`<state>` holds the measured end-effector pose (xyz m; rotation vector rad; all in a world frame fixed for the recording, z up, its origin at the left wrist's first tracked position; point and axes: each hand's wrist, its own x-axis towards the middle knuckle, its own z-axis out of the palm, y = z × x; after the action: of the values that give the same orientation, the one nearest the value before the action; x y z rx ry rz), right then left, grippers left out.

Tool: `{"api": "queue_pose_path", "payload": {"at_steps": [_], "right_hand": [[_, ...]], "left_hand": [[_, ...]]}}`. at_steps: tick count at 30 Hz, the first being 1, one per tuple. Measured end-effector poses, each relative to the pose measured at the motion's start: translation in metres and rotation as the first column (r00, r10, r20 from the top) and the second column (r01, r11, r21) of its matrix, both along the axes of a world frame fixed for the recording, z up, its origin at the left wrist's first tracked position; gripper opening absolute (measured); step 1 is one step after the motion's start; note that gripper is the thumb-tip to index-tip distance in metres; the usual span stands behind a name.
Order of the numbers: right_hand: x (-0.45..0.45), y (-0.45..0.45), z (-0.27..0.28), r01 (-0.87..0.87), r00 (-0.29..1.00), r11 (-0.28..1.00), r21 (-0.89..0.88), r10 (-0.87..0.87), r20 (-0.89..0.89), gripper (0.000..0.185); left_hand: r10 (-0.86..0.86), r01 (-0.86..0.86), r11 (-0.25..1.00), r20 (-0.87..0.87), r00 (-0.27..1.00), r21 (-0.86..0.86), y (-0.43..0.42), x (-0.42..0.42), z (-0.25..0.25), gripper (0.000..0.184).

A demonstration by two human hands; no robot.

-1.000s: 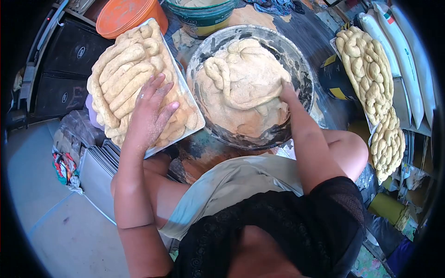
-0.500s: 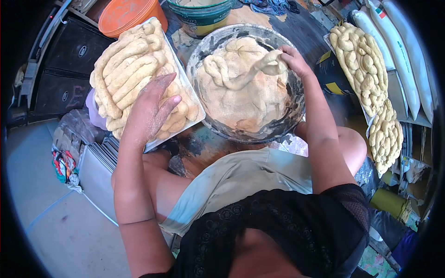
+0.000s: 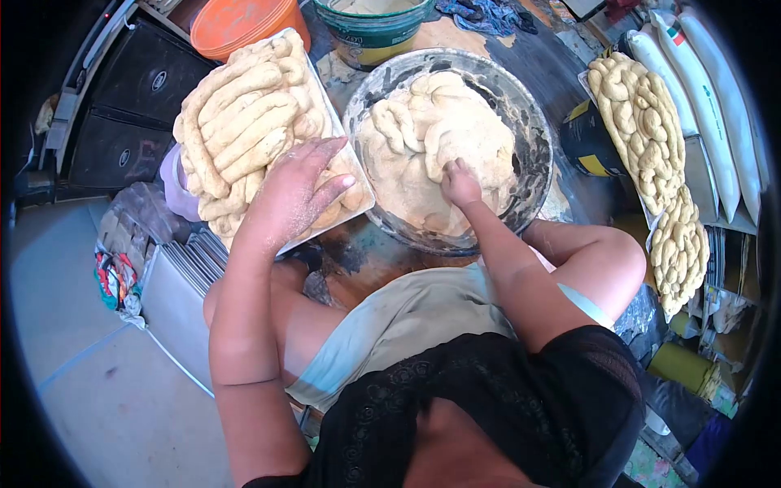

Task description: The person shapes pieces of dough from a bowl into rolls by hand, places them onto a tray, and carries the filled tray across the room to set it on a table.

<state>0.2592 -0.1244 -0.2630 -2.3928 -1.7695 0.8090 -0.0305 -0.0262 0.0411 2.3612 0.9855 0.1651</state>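
Observation:
My right hand (image 3: 461,184) is closed on the lower end of a dough strand (image 3: 434,140) inside a wide dark basin (image 3: 539,122). Pale crumbs or flour coat that strand, and a looped piece of dough (image 3: 389,124) lies to its left. The basin's floor is covered with the same powdery coating (image 3: 399,183). My left hand (image 3: 297,191), dusted with crumbs, rests with fingers stretched out over the near right part of a light tray (image 3: 332,110). Long coated dough ropes (image 3: 236,134) are piled on this tray; my palm hides some of them.
Behind the basin stand a green bucket (image 3: 374,31) and an orange bucket (image 3: 244,26). To the right, braided dough (image 3: 643,122) lies on trays beside white sacks (image 3: 700,98). Stacked metal sheets (image 3: 183,281) and black boxes (image 3: 122,106) are at the left.
My right hand has moved from the basin's right rim down toward its near middle, and the lifted dough strand now lies in the basin. My left hand stays over the tray.

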Motion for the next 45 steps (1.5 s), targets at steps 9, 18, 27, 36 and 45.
{"api": "queue_pose_path", "payload": {"at_steps": [9, 18, 27, 36, 45], "right_hand": [[0.056, 0.005, -0.029, -0.182, 0.846, 0.983, -0.028, 0.142, -0.514, 0.051], [0.038, -0.008, -0.059, 0.121, 0.973, 0.918, 0.378, -0.185, 0.137, 0.061], [0.026, -0.038, -0.018, 0.597, 0.795, 0.783, 0.176, -0.548, -0.259, 0.057], [0.008, 0.042, 0.232, 0.852, 0.257, 0.439, 0.284, 0.122, -0.959, 0.032], [0.015, 0.024, 0.364, 0.695, 0.230, 0.470, 0.545, 0.573, -0.787, 0.051]], "left_hand": [[0.008, -0.009, 1.000, -0.043, 0.999, -0.028, 0.003, 0.000, 0.000, 0.050], [-0.011, 0.009, 0.999, -0.039, 0.999, -0.045, 0.003, 0.005, -0.008, 0.050], [-0.006, 0.005, 1.000, -0.040, 0.999, -0.030, 0.003, 0.003, -0.014, 0.048], [-0.049, 0.064, 0.997, 0.337, 0.940, -0.033, -0.036, 0.105, -0.041, 0.089], [0.226, 0.276, 0.788, 0.675, 0.703, -0.551, -0.024, 0.198, 0.070, 0.033]]}}
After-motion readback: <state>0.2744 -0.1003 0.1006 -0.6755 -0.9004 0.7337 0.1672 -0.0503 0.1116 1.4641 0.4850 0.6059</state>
